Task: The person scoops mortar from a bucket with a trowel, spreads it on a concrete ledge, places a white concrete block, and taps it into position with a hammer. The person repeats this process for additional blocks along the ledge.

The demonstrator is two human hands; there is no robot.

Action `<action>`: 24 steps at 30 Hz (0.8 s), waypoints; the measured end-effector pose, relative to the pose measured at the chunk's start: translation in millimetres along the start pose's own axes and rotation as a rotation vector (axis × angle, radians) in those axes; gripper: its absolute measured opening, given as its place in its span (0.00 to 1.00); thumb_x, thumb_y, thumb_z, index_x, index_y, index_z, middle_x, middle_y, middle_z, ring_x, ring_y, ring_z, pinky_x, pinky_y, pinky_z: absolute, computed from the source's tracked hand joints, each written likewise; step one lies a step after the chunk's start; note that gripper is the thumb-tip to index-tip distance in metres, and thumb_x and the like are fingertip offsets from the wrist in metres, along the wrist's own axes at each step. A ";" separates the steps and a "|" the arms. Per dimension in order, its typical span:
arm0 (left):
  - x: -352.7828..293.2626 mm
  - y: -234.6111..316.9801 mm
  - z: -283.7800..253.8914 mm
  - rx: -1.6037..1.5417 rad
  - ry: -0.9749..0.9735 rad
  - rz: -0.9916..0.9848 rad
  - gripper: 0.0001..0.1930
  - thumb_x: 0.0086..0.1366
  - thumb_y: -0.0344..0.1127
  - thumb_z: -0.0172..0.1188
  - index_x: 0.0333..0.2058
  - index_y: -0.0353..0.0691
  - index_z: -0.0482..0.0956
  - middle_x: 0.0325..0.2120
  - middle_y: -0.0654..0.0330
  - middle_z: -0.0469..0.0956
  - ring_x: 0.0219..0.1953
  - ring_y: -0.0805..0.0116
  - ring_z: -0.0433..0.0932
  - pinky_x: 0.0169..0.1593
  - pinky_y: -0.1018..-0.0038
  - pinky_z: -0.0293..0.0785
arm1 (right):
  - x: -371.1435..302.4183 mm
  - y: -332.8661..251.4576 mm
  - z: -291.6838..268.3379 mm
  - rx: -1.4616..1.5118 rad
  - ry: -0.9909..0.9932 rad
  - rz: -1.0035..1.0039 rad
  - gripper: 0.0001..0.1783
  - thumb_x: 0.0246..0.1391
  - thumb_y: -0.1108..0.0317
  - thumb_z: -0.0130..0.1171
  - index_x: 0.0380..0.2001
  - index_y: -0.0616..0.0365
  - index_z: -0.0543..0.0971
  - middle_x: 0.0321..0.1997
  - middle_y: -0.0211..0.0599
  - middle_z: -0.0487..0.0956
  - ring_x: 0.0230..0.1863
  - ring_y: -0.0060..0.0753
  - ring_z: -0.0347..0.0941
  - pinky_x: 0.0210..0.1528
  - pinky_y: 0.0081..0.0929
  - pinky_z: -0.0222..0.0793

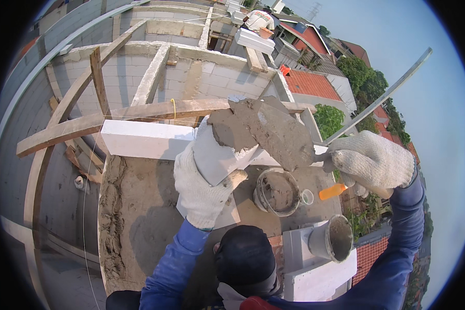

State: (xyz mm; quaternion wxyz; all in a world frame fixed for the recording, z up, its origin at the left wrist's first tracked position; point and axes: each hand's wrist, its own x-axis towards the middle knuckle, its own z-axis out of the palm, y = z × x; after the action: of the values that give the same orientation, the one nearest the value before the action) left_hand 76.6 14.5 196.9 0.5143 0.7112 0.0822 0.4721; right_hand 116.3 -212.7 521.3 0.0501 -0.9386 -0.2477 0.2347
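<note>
My left hand (pixel 201 188), in a white knit glove, grips a white lightweight block (pixel 217 160) from its left and near side and holds it tilted above the mortar-covered surface. Grey wet mortar (pixel 232 129) coats the block's upper end. My right hand (pixel 374 160), also gloved, is closed at the handle end of a trowel (pixel 289 137), whose handle is mostly hidden by the fingers. The mortar-smeared blade reaches left to the block's coated end. Below the blade stands a bucket of mortar (pixel 259 199).
A laid white block (pixel 144 138) lines the far edge, with wooden beams (pixel 72 126) and a drop beyond. A clear cup (pixel 307 197), orange bottle (pixel 332 191), grey bucket (pixel 341 237) and loose blocks (pixel 320 279) stand at right. Another person (pixel 258 20) works far back.
</note>
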 end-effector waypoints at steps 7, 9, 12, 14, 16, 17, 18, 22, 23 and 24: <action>-1.0 -10.9 -2.8 -0.050 -0.023 -0.103 0.60 0.40 0.54 0.95 0.68 0.34 0.73 0.57 0.48 0.79 0.60 0.44 0.79 0.64 0.49 0.77 | 2.7 106.2 7.1 0.076 0.151 0.015 0.30 0.80 0.43 0.54 0.51 0.61 0.90 0.37 0.43 0.90 0.38 0.32 0.86 0.48 0.33 0.82; -0.3 -10.2 -3.2 -0.040 -0.011 -0.082 0.60 0.41 0.54 0.95 0.69 0.34 0.73 0.57 0.48 0.79 0.61 0.44 0.80 0.64 0.50 0.77 | -3.5 110.8 16.2 0.274 0.181 0.045 0.30 0.80 0.43 0.56 0.50 0.62 0.90 0.38 0.43 0.90 0.40 0.30 0.86 0.47 0.31 0.81; -0.6 -10.2 -3.4 -0.055 -0.033 -0.088 0.60 0.41 0.55 0.95 0.69 0.34 0.73 0.58 0.48 0.79 0.60 0.44 0.80 0.64 0.51 0.78 | 14.3 98.0 39.5 0.695 0.294 0.084 0.28 0.79 0.45 0.61 0.50 0.65 0.89 0.36 0.39 0.88 0.32 0.29 0.84 0.40 0.31 0.82; -1.6 -8.2 -2.5 -0.118 -0.027 -0.100 0.60 0.41 0.54 0.95 0.69 0.34 0.73 0.58 0.48 0.79 0.60 0.45 0.80 0.64 0.51 0.78 | 32.6 66.8 51.2 0.931 0.378 0.169 0.27 0.79 0.46 0.61 0.51 0.64 0.88 0.34 0.37 0.87 0.29 0.28 0.82 0.38 0.31 0.82; -2.6 -2.5 3.5 -0.134 -0.038 -0.093 0.60 0.41 0.54 0.95 0.69 0.34 0.73 0.58 0.48 0.79 0.60 0.46 0.80 0.64 0.52 0.78 | 35.5 57.7 50.4 0.733 0.310 0.096 0.27 0.80 0.45 0.59 0.51 0.63 0.87 0.35 0.34 0.86 0.32 0.27 0.82 0.40 0.30 0.83; -1.9 -1.7 4.4 -0.106 -0.054 -0.080 0.59 0.42 0.54 0.95 0.69 0.34 0.73 0.58 0.48 0.79 0.59 0.46 0.80 0.63 0.52 0.78 | 36.4 61.0 58.4 0.617 0.330 0.036 0.27 0.80 0.45 0.59 0.51 0.63 0.87 0.35 0.34 0.86 0.32 0.27 0.83 0.40 0.30 0.83; -1.4 -1.7 4.7 -0.078 -0.071 -0.067 0.59 0.42 0.54 0.95 0.69 0.34 0.74 0.58 0.48 0.79 0.59 0.47 0.81 0.63 0.52 0.78 | 36.9 61.6 63.7 0.502 0.349 -0.024 0.27 0.80 0.44 0.59 0.51 0.62 0.86 0.35 0.34 0.86 0.33 0.27 0.83 0.40 0.30 0.83; -1.3 -6.4 4.7 -0.080 -0.037 -0.090 0.59 0.41 0.54 0.95 0.69 0.34 0.74 0.57 0.48 0.79 0.59 0.47 0.80 0.63 0.52 0.79 | -15.8 88.7 59.6 0.552 0.132 0.178 0.28 0.80 0.47 0.58 0.53 0.67 0.86 0.38 0.42 0.89 0.27 0.29 0.83 0.32 0.28 0.81; 2.5 -7.5 2.8 -0.081 -0.030 -0.079 0.60 0.41 0.55 0.95 0.69 0.34 0.74 0.57 0.48 0.79 0.58 0.46 0.80 0.63 0.52 0.78 | -30.7 98.8 57.9 0.559 0.106 0.189 0.28 0.80 0.48 0.58 0.53 0.68 0.86 0.39 0.43 0.89 0.26 0.29 0.82 0.30 0.27 0.81; 3.3 -8.2 3.3 -0.084 -0.024 -0.071 0.60 0.41 0.55 0.95 0.69 0.34 0.74 0.57 0.48 0.79 0.58 0.46 0.80 0.63 0.52 0.78 | -44.9 107.7 53.7 0.566 0.067 0.177 0.27 0.80 0.49 0.58 0.53 0.68 0.86 0.40 0.44 0.89 0.25 0.30 0.82 0.29 0.28 0.81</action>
State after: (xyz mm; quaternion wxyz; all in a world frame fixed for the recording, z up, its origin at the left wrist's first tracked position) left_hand 83.9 18.1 192.1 0.5611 0.6912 0.0814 0.4482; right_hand 104.4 -329.8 469.8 0.2973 -0.9126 -0.0881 0.2666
